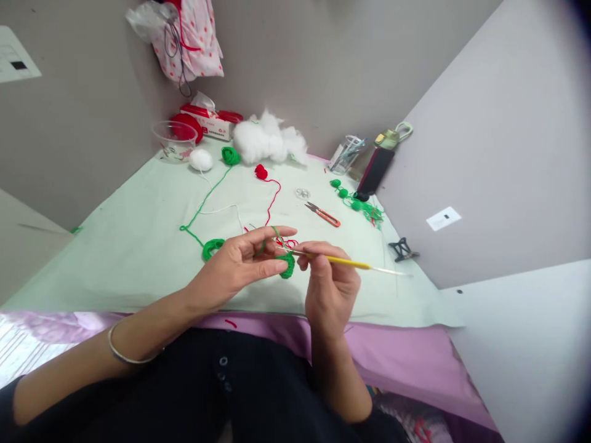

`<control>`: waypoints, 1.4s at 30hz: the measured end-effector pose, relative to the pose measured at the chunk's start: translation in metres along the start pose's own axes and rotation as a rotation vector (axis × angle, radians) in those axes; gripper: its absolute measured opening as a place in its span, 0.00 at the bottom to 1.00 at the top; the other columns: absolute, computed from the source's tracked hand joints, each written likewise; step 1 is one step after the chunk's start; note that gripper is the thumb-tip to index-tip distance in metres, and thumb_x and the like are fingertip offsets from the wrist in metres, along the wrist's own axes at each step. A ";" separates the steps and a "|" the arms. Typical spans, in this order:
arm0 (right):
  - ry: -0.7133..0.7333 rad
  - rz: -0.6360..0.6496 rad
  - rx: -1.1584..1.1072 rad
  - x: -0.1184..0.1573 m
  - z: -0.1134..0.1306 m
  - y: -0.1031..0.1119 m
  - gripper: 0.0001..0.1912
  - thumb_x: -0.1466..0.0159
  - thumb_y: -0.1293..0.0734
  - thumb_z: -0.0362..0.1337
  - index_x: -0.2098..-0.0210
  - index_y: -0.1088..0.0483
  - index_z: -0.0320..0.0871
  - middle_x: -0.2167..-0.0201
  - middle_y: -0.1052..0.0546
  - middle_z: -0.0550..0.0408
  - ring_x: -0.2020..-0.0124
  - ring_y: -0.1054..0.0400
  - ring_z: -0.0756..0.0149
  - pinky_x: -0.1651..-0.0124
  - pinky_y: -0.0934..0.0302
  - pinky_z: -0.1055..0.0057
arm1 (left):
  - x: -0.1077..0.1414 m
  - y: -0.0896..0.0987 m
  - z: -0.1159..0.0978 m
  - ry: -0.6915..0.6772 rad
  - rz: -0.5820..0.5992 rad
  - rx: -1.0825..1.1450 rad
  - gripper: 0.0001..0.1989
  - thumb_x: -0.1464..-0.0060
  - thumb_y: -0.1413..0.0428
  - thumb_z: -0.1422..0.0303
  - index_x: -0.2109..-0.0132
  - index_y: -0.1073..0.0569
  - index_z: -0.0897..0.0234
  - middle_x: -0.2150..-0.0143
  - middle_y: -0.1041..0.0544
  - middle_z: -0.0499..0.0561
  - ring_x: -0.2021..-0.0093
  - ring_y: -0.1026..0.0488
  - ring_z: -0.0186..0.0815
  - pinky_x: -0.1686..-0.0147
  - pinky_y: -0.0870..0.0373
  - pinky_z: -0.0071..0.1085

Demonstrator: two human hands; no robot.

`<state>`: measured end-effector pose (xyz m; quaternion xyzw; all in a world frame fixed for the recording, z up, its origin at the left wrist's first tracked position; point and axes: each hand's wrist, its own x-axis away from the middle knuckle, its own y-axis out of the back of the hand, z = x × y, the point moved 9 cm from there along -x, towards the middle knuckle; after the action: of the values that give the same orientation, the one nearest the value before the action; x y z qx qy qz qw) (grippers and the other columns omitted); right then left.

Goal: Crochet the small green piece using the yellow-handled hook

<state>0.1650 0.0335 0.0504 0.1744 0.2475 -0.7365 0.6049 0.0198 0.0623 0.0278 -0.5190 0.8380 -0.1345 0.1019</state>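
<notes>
Between the thumb and fingers of my left hand (235, 261) is a small green crochet piece (287, 266). Green yarn loops over the raised index finger. My right hand (330, 292) grips a crochet hook (348, 262) by its yellow handle, its metal tip at the upper edge of the green piece. Whether the tip is inside a stitch is too small to tell. Beside my left wrist lies a coil of green yarn (213, 248), with a strand running back to a green yarn ball (231, 156). Behind my fingers is a tangle of red yarn (289, 243).
Orange-handled thread snips (323, 215) lie right of centre. Along the back stand a clear tub (174, 143), a tissue box (212, 123), white stuffing (268, 140) and a pen cup (345, 155). A phone (376, 172) leans on a bottle (388, 138), with small green crocheted balls (343, 192) nearby.
</notes>
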 end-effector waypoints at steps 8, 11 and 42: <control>-0.174 0.011 -0.303 -0.005 -0.014 -0.002 0.07 0.30 0.30 0.42 0.62 0.21 0.49 0.68 0.17 0.58 0.72 0.29 0.73 0.67 0.33 0.74 | 0.001 0.006 -0.007 -0.016 -0.044 -0.061 0.21 0.47 0.29 0.69 0.45 0.17 0.53 0.62 0.29 0.44 0.60 0.30 0.29 0.57 0.31 0.27; -0.147 0.031 -0.278 -0.004 -0.011 -0.001 0.07 0.28 0.31 0.41 0.61 0.21 0.48 0.68 0.17 0.58 0.72 0.29 0.73 0.66 0.32 0.73 | 0.001 0.006 -0.007 -0.015 -0.048 -0.089 0.21 0.47 0.29 0.68 0.45 0.17 0.54 0.62 0.29 0.44 0.59 0.29 0.29 0.57 0.31 0.27; -0.100 -0.001 -0.082 0.001 -0.004 0.003 0.10 0.27 0.34 0.45 0.60 0.23 0.49 0.65 0.16 0.55 0.71 0.27 0.69 0.67 0.33 0.68 | 0.007 0.003 -0.011 -0.008 -0.036 -0.133 0.23 0.45 0.30 0.65 0.42 0.19 0.57 0.60 0.24 0.48 0.56 0.24 0.36 0.53 0.27 0.32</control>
<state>0.1675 0.0342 0.0461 0.1124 0.2468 -0.7338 0.6229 0.0104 0.0590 0.0372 -0.5400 0.8352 -0.0784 0.0680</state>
